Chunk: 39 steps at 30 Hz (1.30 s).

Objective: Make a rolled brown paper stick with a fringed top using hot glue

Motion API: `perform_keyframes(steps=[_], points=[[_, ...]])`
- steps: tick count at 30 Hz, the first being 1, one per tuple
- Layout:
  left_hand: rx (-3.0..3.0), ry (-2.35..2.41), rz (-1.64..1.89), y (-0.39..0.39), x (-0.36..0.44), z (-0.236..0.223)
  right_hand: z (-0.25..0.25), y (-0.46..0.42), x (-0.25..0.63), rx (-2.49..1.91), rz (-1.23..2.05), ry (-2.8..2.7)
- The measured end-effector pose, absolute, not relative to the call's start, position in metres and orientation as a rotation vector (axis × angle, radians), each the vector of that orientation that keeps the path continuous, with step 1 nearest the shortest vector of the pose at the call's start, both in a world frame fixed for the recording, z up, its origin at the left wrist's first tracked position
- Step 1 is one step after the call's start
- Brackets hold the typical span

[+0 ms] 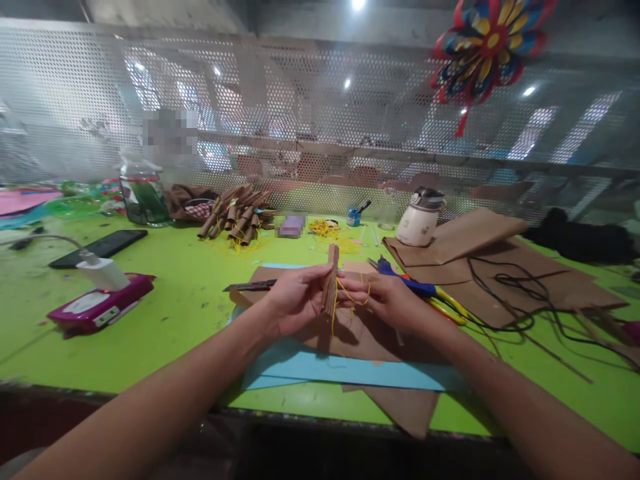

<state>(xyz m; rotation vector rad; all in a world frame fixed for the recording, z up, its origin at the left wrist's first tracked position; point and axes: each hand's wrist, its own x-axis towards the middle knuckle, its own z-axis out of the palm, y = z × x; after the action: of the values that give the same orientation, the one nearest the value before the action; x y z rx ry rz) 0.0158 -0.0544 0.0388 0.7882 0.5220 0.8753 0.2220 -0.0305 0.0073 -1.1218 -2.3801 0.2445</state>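
Between the thumb and fingers of my left hand point(297, 293) stands a narrow brown paper piece point(331, 277), folded or rolled, held upright. A thin yellow string point(333, 325) hangs by it and loops across to my right hand point(393, 300). My right fingers are pinched on that string, just right of the paper piece. Under both hands lie a brown paper sheet point(370, 337) and a light blue sheet point(320, 368). A tool with blue and yellow handles point(423, 288) rests behind my right hand, partly hidden. A dark, narrow blade-like thing point(249, 286) pokes out left of my left hand.
Several brown paper rolls point(243, 220) are heaped at the back, near a yellow string pile point(325, 230). At right are a white flask point(420, 217), brown paper point(480, 237) and a black cord point(515, 280). Leftward are a purple power strip point(100, 310), phone point(103, 248) and jar point(145, 197).
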Motion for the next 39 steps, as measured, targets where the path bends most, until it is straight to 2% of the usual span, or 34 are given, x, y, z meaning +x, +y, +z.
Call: perform_keyframes(steps=[4, 9, 11, 18, 28, 39], points=[[0.797, 0.637, 0.913, -0.053, 0.017, 0.038, 0.023, -0.026, 0.236, -1.143, 0.207, -2.384], [0.789, 0.694, 0.953, -0.052, 0.016, 0.040, 0.049, -0.026, 0.269, -1.048, 0.726, -2.419], [0.768, 0.666, 0.943, -0.052, 0.016, 0.041, 0.050, -0.021, 0.279, -1.158, 0.772, -2.219], [0.775, 0.666, 0.927, -0.050, 0.014, 0.039, 0.021, 0.011, 0.288, -1.548, 0.145, -2.231], [0.772, 0.613, 0.934, -0.050, 0.014, 0.043, 0.013, 0.010, 0.291, -1.633, 0.111, -2.466], [0.752, 0.528, 0.931, -0.050, 0.012, 0.033, 0.021, 0.006, 0.285, -1.670, 0.079, -2.320]])
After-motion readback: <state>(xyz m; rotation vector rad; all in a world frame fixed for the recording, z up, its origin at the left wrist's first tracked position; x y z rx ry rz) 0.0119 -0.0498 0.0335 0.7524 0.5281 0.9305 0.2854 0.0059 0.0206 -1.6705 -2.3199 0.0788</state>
